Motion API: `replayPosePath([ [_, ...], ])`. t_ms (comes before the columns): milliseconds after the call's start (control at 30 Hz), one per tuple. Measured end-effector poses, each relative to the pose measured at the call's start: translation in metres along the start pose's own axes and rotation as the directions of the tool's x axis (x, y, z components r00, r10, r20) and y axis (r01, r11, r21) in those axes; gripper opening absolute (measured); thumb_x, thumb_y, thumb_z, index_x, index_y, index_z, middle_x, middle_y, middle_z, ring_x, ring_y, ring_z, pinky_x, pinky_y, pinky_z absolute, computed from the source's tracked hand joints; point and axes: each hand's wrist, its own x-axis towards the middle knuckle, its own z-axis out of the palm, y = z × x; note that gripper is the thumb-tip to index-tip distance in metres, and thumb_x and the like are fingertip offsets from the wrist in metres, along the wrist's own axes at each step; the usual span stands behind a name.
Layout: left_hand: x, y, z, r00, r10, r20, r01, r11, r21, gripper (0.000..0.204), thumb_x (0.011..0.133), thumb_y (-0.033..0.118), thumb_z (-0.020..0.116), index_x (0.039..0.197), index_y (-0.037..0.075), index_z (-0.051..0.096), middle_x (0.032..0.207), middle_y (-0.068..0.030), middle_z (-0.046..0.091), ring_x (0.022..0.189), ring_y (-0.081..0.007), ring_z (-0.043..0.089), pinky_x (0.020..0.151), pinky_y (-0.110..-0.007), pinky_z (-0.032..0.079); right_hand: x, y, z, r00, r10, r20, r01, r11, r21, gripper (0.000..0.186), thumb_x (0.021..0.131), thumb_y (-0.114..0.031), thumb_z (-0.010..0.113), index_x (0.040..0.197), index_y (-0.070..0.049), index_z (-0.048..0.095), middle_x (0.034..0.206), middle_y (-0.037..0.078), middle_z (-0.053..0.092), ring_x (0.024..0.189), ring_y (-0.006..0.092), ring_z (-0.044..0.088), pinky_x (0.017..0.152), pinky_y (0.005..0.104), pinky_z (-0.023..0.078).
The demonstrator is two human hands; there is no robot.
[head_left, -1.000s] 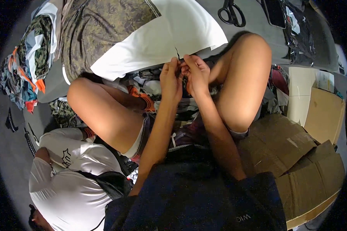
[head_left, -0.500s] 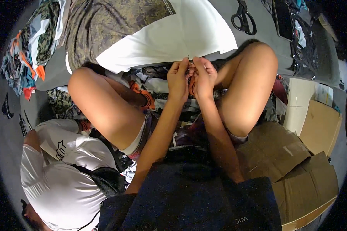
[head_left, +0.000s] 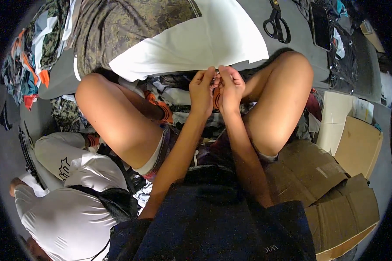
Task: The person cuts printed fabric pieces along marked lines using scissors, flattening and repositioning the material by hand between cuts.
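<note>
My left hand (head_left: 201,93) and my right hand (head_left: 231,90) meet between my raised knees, thumbs and fingertips pinched close together. Whatever they hold is too small to make out. Just beyond the fingertips lies the lower edge of a white piece of cloth (head_left: 170,54), spread on a grey surface. A brown-green camouflage cloth (head_left: 122,37) adjoins it at the left, gathered in folds. Whether my fingertips touch the white edge is unclear.
Black-handled scissors (head_left: 277,27) and a dark phone (head_left: 320,28) lie at the far right. Cloth scraps (head_left: 32,65) heap up at the far left. A person in white (head_left: 69,209) sits close on my left. Flattened cardboard (head_left: 309,174) is on my right.
My hands stay pinched together in nearly the same place. The person on my left has shifted and stretched an arm outward, with something white beside that hand. The whole view has moved slightly.
</note>
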Motion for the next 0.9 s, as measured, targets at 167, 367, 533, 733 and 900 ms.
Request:
replayPosePath([
  [167,0.001,-0.002,-0.005,1.0,0.012,0.026,-0.012,1.0,0.011,0.013,0.092,0.013,0.063,0.087,0.0,0.061,0.078,-0.0049,0.061,0.065,-0.0075,0.05,0.059,-0.018,0.04,-0.004,-0.004,0.002,1.0,0.025,0.009,-0.026,0.999,0.027,0.008,0.09,-0.008,0.061,0.092,0.0,0.062,0.071,0.005,0.057,0.058,0.0097,0.049,0.054,0.0197,0.04],
  [367,0.001,-0.002,-0.006,1.0,0.015,0.018,-0.016,0.999,0.048,0.013,0.092,0.013,0.063,0.086,0.001,0.062,0.078,-0.0046,0.062,0.064,-0.0067,0.05,0.058,-0.018,0.04,-0.005,-0.004,0.002,0.999,0.038,0.029,-0.039,0.999,0.031,0.008,0.09,-0.008,0.061,0.092,0.0,0.062,0.071,0.005,0.056,0.058,0.0096,0.049,0.054,0.0199,0.04],
  [533,0.0,-0.001,-0.005,1.0,0.02,0.007,-0.021,0.994,0.105,0.014,0.092,0.013,0.063,0.086,0.001,0.062,0.077,-0.0038,0.061,0.063,-0.0059,0.05,0.058,-0.018,0.04,-0.005,-0.004,0.001,0.999,0.04,0.031,-0.041,0.998,0.041,0.008,0.09,-0.008,0.062,0.091,0.0,0.062,0.071,0.005,0.056,0.058,0.0097,0.049,0.054,0.0199,0.04],
  [733,0.002,-0.003,-0.005,0.999,0.037,0.024,-0.041,0.982,0.185,0.014,0.092,0.014,0.061,0.085,0.001,0.062,0.076,-0.003,0.06,0.064,-0.0056,0.049,0.057,-0.017,0.04,-0.003,-0.003,-0.003,0.998,0.042,0.038,-0.043,0.999,0.028,0.008,0.09,-0.008,0.061,0.093,0.0,0.061,0.071,0.004,0.056,0.058,0.0098,0.048,0.054,0.02,0.04],
  [900,-0.001,-0.002,-0.006,0.998,0.039,-0.053,-0.019,0.946,0.325,0.014,0.092,0.015,0.061,0.086,0.002,0.063,0.075,-0.0022,0.059,0.066,-0.0071,0.05,0.058,-0.018,0.04,-0.02,-0.021,0.02,0.99,-0.094,-0.103,0.086,0.993,-0.081,0.011,0.089,-0.004,0.06,0.099,-0.001,0.057,0.076,0.004,0.055,0.061,0.011,0.049,0.059,0.0221,0.043],
])
